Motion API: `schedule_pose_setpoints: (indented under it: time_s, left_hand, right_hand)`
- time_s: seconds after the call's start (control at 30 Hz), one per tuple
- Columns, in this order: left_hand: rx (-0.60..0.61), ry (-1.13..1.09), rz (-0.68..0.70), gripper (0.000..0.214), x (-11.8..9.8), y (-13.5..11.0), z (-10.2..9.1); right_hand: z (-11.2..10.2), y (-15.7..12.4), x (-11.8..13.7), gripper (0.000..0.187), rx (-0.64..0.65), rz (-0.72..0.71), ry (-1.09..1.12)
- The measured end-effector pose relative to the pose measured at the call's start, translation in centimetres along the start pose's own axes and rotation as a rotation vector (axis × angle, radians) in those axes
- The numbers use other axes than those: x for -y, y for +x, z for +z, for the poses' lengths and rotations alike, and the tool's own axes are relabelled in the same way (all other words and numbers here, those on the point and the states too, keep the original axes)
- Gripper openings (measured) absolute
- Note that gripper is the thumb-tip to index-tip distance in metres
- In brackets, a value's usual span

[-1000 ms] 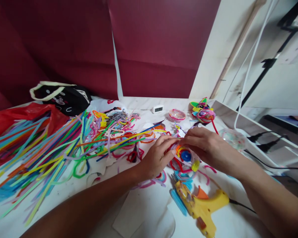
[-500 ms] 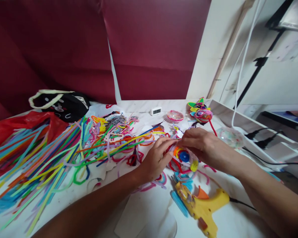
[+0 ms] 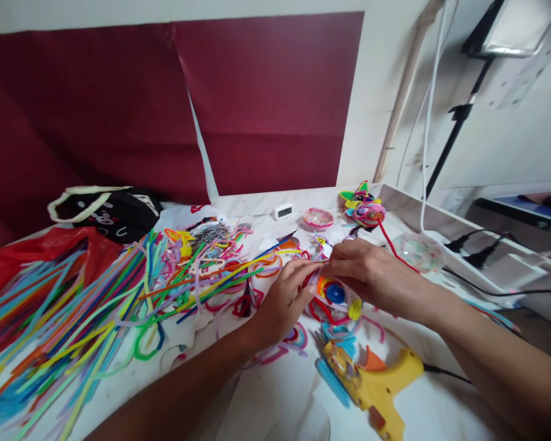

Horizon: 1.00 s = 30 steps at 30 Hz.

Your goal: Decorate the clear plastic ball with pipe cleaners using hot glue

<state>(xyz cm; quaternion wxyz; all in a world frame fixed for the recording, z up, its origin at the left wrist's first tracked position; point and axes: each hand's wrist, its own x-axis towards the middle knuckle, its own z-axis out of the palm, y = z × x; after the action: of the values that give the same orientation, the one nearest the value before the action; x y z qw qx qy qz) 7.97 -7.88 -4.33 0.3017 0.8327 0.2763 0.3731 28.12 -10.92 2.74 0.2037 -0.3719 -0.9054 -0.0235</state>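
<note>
My left hand (image 3: 282, 300) and my right hand (image 3: 365, 269) meet over a small round craft ball (image 3: 336, 294) wrapped in coloured pipe cleaners, with a blue centre and orange and yellow rings. Both hands have their fingers pinched on its upper edge, holding it just above the white table (image 3: 275, 398). Red and pink pipe cleaner loops lie under and around the ball. A yellow hot glue gun (image 3: 376, 383) lies on the table just in front of my right wrist, its black cord trailing right.
A big spread of long coloured pipe cleaners (image 3: 87, 306) covers the left of the table, over a red plastic bag (image 3: 37, 251). Behind are a black bag (image 3: 108, 211), a small white clock (image 3: 282, 211), a pink dish (image 3: 318, 217), a finished colourful ball (image 3: 367, 211), a clear sphere (image 3: 417, 251) and plugs (image 3: 468, 254).
The camera has tilted up a little, so everything sits lower in view. Both hands stay pinched on the ball with only slight finger shifts.
</note>
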Motion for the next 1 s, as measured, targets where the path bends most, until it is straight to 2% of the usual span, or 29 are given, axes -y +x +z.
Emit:
schedule_pose_setpoints:
  time_s: [0.33, 0.53, 0.8, 1.0]
  left_hand:
    - [-0.048, -0.003, 0.033, 0.027, 0.09, 0.2, -0.07]
    - [-0.054, -0.039, 0.066, 0.019, 0.07, 0.38, -0.19]
    - [-0.021, -0.008, 0.075, 0.025, -0.12, 0.49, -0.47]
    - [-0.013, -0.015, 0.076, 0.028, 0.0, 0.51, -0.48]
  right_hand:
    - [-0.26, 0.06, 0.47, 0.024, 0.028, 0.024, -0.008]
    - [-0.1, -0.18, 0.37, 0.02, -0.012, 0.053, 0.011]
    - [0.04, -0.18, 0.22, 0.014, -0.035, 0.15, 0.061]
    - [-0.81, -0.47, -0.24, 0.016, -0.024, 0.135, 0.088]
